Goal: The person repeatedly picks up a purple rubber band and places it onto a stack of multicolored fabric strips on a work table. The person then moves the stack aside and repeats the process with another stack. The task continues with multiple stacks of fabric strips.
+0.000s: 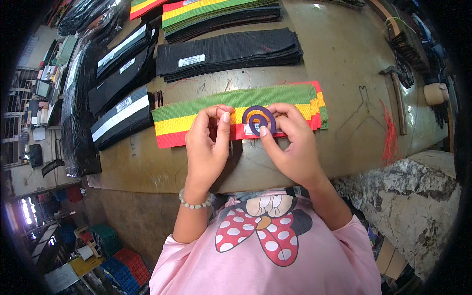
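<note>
My right hand (292, 140) pinches a purple ring-shaped thing (273, 118) between thumb and fingers. It has two nested loops with orange on the inner edge; its exact kind is not clear. To its left, my left hand (209, 135) is closed, thumb against curled fingers, and whatever it may hold is hidden or too small to see. Both hands are over a stack of striped webbing strips (177, 123) in green, yellow and red, lying lengthwise on the table. A white label on the top strip is partly covered by the purple thing.
Black webbing strips (231, 46) lie stacked beyond, with more striped strips (221, 17) farther back. Black strips with white bands (120, 118) sit at the left. On the table's (344, 49) right are red threads (390, 130), bent wire (363, 98) and a tape roll (435, 94).
</note>
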`<state>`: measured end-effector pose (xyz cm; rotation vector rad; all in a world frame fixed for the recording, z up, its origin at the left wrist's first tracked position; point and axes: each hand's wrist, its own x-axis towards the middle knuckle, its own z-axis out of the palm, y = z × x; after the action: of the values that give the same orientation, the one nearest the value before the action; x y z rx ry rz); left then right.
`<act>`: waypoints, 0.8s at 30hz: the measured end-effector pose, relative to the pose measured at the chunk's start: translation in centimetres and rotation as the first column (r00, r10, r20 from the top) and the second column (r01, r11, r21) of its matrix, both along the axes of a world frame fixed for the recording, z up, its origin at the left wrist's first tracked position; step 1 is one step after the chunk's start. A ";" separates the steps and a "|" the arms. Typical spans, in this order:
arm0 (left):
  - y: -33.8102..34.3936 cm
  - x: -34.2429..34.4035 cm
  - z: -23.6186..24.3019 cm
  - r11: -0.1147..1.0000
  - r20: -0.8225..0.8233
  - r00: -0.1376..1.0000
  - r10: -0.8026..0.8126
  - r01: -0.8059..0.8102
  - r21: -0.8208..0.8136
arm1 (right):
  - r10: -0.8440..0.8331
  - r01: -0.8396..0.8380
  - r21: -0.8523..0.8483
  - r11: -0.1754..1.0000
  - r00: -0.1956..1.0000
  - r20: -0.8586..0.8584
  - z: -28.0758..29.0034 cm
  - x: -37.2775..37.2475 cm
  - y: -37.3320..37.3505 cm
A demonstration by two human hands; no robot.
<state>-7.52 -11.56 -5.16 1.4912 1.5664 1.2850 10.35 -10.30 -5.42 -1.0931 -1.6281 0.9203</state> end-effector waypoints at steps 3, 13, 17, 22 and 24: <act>-0.1 0.1 0.1 1.000 0.066 0.998 -0.010 0.010 -0.001 | 0.018 -0.019 0.037 0.999 1.000 0.020 -0.1 0.1 0.1; -1.2 -1.4 1.8 0.984 0.194 0.980 -0.043 0.075 -0.161 | 0.024 -0.024 0.004 1.000 1.000 -0.004 -0.3 0.4 0.2; -1.6 -0.9 1.1 0.995 0.293 0.956 0.004 0.024 -0.093 | 0.049 -0.051 -0.055 0.997 0.998 -0.042 -0.5 0.5 0.2; -1.2 -1.0 0.7 0.999 0.320 0.947 0.040 -0.037 -0.016 | 0.040 -0.044 0.092 0.995 0.998 0.041 -0.7 0.3 0.3; -1.6 -1.2 1.0 0.997 0.273 0.959 0.079 -0.074 -0.028 | 0.051 -0.051 0.036 0.998 0.999 -0.011 -0.6 0.5 0.3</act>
<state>-8.68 -13.20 -4.20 1.1923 1.4602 1.4494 10.81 -9.96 -6.02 -1.0241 -1.6632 0.9259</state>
